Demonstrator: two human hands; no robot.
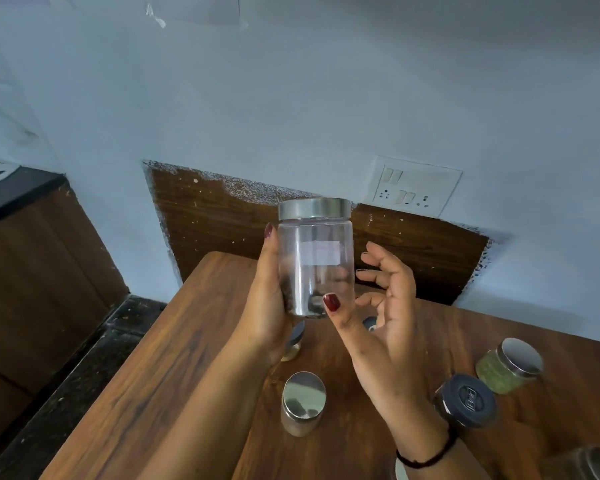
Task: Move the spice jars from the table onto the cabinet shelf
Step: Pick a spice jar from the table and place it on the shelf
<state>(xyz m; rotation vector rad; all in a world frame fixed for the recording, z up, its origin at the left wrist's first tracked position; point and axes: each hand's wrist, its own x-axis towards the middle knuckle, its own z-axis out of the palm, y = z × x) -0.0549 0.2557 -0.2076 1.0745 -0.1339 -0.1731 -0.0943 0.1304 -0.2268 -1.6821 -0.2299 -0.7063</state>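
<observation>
A: Left hand status?
B: The left hand (267,306) grips the clear jar (316,258) at frame centre. Thumb runs up its left side, fingers wrap round the back and show through the glass.
A: Jar details?
B: Upright, silver lid, white label mid-body, a few dark bits at the bottom. It is held up off the table (187,341), in front of the brown wall panel.
A: Right hand?
B: The right hand (385,306) is slack, grasping nothing. Fingers are loosely spread just right of the jar, apart from it. Thumb tip overlaps the jar's lower right edge; contact unclear. Black band (426,455) on that wrist.
A: Other jars?
B: All on the table. Silver-lid jar (303,403) lower centre. Dark-lid jar (465,400) and green-filled jar (510,365) lower right, near each other, not touching. Half-hidden jar (293,341) behind the left wrist. Blue lid (369,323) peeks out behind the right palm. Corner jar (589,462) is cut off at bottom right.
A: Background?
B: Switch plate (413,185) on the wall, upper right of the held jar.
</observation>
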